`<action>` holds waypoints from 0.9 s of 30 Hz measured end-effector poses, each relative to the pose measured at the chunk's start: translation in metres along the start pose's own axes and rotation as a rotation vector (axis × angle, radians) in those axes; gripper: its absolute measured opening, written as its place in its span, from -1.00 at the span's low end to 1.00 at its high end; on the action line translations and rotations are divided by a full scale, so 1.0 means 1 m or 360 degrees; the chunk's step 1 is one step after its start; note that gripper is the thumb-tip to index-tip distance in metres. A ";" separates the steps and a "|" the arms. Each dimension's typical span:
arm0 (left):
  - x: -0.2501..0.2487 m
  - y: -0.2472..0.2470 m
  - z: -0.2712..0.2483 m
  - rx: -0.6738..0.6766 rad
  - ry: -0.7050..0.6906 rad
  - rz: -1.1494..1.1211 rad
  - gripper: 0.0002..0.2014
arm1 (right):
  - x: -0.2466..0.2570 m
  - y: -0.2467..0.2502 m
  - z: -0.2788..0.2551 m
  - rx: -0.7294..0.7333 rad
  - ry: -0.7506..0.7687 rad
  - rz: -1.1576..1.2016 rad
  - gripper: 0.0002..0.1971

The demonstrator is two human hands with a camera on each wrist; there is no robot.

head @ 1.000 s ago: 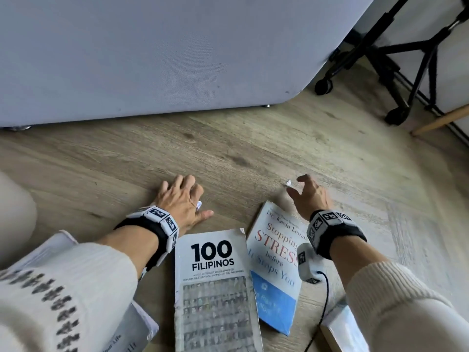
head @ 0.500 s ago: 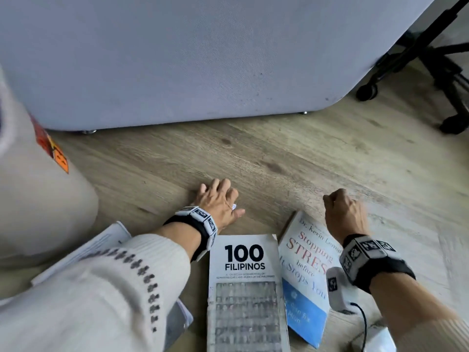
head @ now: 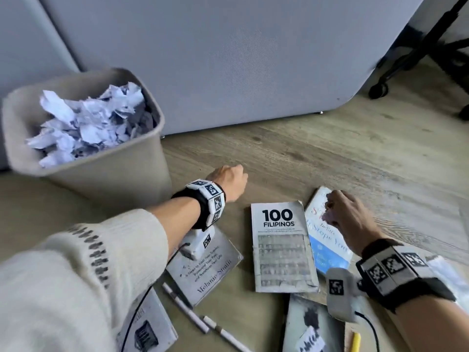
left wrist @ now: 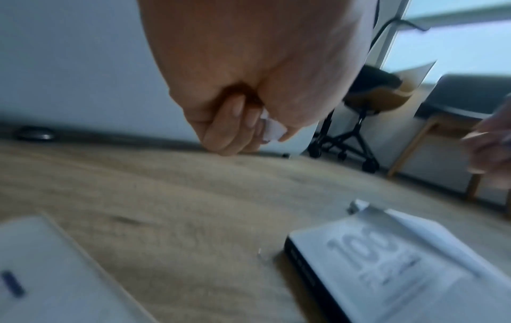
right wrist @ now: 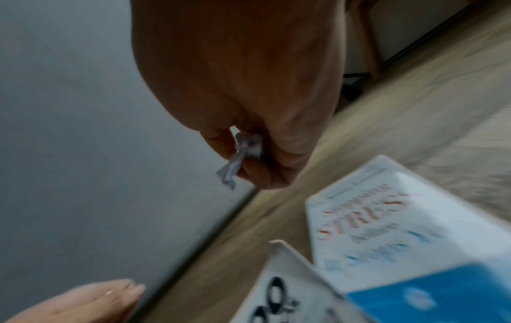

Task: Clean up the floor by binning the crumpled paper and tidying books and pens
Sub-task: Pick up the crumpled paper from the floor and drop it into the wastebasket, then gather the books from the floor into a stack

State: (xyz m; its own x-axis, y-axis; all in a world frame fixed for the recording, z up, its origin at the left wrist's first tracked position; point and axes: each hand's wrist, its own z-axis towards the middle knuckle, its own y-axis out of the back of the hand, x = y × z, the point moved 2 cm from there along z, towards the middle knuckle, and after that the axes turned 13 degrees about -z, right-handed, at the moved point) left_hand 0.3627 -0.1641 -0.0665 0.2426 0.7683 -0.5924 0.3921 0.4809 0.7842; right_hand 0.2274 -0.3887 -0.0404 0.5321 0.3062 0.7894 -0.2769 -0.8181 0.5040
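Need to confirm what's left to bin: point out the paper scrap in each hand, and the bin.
left-hand scrap (left wrist: pixel 272 130), left wrist view, white corner past the fingers.
right-hand scrap (right wrist: pixel 240 157), right wrist view, crumpled middle.
bin (head: pixel 121 174), head view, front wall.

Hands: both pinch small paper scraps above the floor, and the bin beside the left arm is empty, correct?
Not quite. The hands, left and right, do each pinch a paper scrap, as the wrist views show. But the bin is not empty: the head view shows it full of crumpled paper.
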 end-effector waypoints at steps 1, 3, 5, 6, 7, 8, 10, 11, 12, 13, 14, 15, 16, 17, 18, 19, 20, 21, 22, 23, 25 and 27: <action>-0.005 0.017 -0.012 -0.0042 -0.0055 -0.0038 -0.69 | 0.022 -0.010 -0.006 0.0094 0.0059 -0.0032 -0.78; -0.018 0.054 -0.041 -0.0129 -0.0200 -0.0114 -0.73 | 0.067 -0.030 -0.017 0.0243 0.0206 -0.0042 -0.79; -0.030 0.096 -0.072 -0.0283 -0.0323 -0.0185 -0.73 | 0.118 -0.056 -0.031 0.0316 0.0361 -0.0016 -0.83; -0.033 0.121 -0.088 -0.0425 -0.0359 -0.0216 -0.72 | 0.145 -0.070 -0.038 0.0327 0.0448 0.0021 -0.84; -0.033 0.145 -0.103 -0.0594 -0.0385 -0.0242 -0.70 | 0.173 -0.084 -0.047 0.0340 0.0534 0.0068 -0.83; -0.029 0.169 -0.115 -0.0754 -0.0377 -0.0262 -0.68 | 0.199 -0.099 -0.055 0.0370 0.0611 0.0117 -0.82; -0.013 0.212 -0.134 -0.1017 -0.0278 -0.0259 -0.66 | 0.245 -0.131 -0.071 0.0433 0.0758 0.0182 -0.80; 0.000 0.230 -0.139 -0.1115 -0.0200 -0.0218 -0.66 | 0.266 -0.149 -0.077 0.0419 0.0839 0.0132 -0.80; 0.013 0.243 -0.141 -0.1185 -0.0105 -0.0171 -0.67 | 0.282 -0.165 -0.082 0.0377 0.0928 0.0037 -0.81; 0.031 0.255 -0.144 -0.1253 0.0015 -0.0147 -0.66 | 0.299 -0.185 -0.090 0.0356 0.1023 -0.0072 -0.81; 0.047 0.262 -0.145 -0.1289 0.0125 -0.0180 -0.65 | 0.311 -0.202 -0.096 0.0342 0.1092 -0.0166 -0.82; 0.061 0.266 -0.145 -0.1263 0.0203 -0.0260 -0.63 | 0.320 -0.216 -0.104 0.0357 0.1148 -0.0223 -0.82; 0.073 0.266 -0.144 -0.1193 0.0236 -0.0338 -0.61 | 0.327 -0.228 -0.109 0.0425 0.1174 -0.0247 -0.77; 0.082 0.264 -0.143 -0.1115 0.0244 -0.0393 -0.60 | 0.329 -0.236 -0.114 0.0535 0.1151 -0.0247 -0.70; 0.088 0.263 -0.142 -0.1068 0.0253 -0.0423 -0.60 | 0.329 -0.242 -0.116 0.0655 0.1094 -0.0220 -0.62; 0.093 0.263 -0.144 -0.1063 0.0254 -0.0438 -0.60 | 0.327 -0.245 -0.116 0.0737 0.1047 -0.0180 -0.57; 0.095 0.264 -0.145 -0.1095 0.0250 -0.0438 -0.62 | 0.324 -0.244 -0.115 0.0768 0.1017 -0.0127 -0.55; 0.095 0.265 -0.148 -0.1152 0.0242 -0.0420 -0.65 | 0.320 -0.241 -0.114 0.0767 0.1003 -0.0063 -0.55; 0.094 0.266 -0.150 -0.1228 0.0239 -0.0378 -0.69 | 0.314 -0.236 -0.112 0.0752 0.1000 -0.0011 -0.57; 0.091 0.268 -0.151 -0.1311 0.0226 -0.0318 -0.73 | 0.309 -0.228 -0.110 0.0732 0.1003 0.0030 -0.58; 0.077 0.266 -0.150 -0.1448 0.0099 -0.0236 -0.79 | 0.293 -0.205 -0.104 0.0655 0.1048 0.0039 -0.58; 0.052 0.254 -0.138 -0.1457 -0.0234 -0.0297 -0.83 | 0.274 -0.174 -0.095 0.0497 0.1112 -0.0058 -0.57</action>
State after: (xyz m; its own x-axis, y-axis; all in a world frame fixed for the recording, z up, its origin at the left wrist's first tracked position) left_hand 0.3524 0.0570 0.1275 0.3804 0.6143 -0.6913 -0.3977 0.7835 0.4775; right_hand 0.3455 -0.1159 0.1212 -0.1217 0.4872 0.8648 0.0256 -0.8694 0.4934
